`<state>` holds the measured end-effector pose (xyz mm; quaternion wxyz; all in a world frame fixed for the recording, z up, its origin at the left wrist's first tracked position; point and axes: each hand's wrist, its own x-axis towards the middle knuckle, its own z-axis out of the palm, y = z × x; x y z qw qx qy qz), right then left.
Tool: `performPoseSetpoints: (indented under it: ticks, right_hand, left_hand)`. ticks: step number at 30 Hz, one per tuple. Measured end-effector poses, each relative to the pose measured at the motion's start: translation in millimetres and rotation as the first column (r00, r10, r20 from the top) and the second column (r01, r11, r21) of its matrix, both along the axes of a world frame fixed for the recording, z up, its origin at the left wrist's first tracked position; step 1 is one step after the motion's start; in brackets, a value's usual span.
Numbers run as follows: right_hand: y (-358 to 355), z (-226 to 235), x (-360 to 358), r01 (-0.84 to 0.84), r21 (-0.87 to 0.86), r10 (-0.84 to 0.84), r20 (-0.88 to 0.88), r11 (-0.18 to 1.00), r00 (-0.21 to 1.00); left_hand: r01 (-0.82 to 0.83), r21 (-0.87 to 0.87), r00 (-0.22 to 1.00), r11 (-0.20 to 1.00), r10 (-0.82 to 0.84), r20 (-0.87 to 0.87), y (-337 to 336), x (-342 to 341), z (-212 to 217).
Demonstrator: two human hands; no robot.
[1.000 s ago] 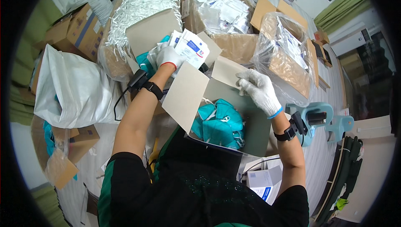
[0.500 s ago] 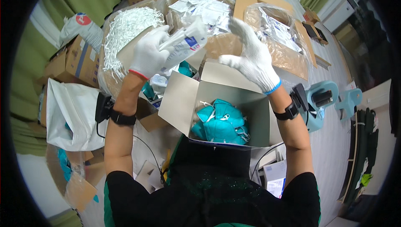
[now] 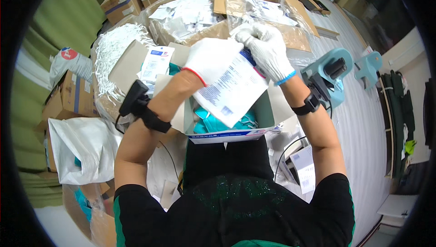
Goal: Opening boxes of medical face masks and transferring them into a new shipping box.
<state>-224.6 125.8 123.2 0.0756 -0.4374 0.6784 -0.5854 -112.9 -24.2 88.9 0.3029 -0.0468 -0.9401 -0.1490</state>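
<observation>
Both my hands wear white knitted gloves and grip the top edge of a flat white packet (image 3: 232,93) printed with small text and a blue band. My left hand (image 3: 213,58) is closed at its upper left, the fingertips partly hidden. My right hand (image 3: 267,49) pinches the upper right corner. The packet hangs over an open carton (image 3: 227,137) at my lap, tilted, hiding part of what is inside. Teal face masks (image 3: 209,122) with white straps lie in that carton.
A second open box (image 3: 125,67) behind holds another packet (image 3: 156,61) and something teal. Large plastic-lined cartons stand beyond, with white paper strips (image 3: 120,49), and empty-looking packets (image 3: 188,13). A white sack (image 3: 84,145) is left; a pale blue device (image 3: 334,72) is right.
My right hand, open and apart before, has closed on the packet's top corner. The packet moved right and down over the carton and now faces me flat. The whole view has shifted.
</observation>
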Motion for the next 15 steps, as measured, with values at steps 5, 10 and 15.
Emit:
performPoseSetpoints:
  ticks: [5,10,15]
  right_hand:
    - [9.4,-39.6,-41.1,0.241,0.155,-0.266,0.171,0.958,0.949]
    - [12.8,-73.8,-94.7,0.446,-0.167,-0.092,0.859,0.879,0.503]
    - [44.9,-102.6,-112.6,0.402,-0.256,0.063,0.898,0.879,0.435]
  left_hand:
    - [0.012,-0.29,0.999,0.957,-0.026,-0.042,65.3,-8.8,4.4]
    - [0.118,-0.299,0.969,0.947,-0.175,-0.173,104.6,3.9,4.9]
    - [0.222,-0.036,0.889,0.974,-0.217,-0.404,111.0,31.1,-22.8]
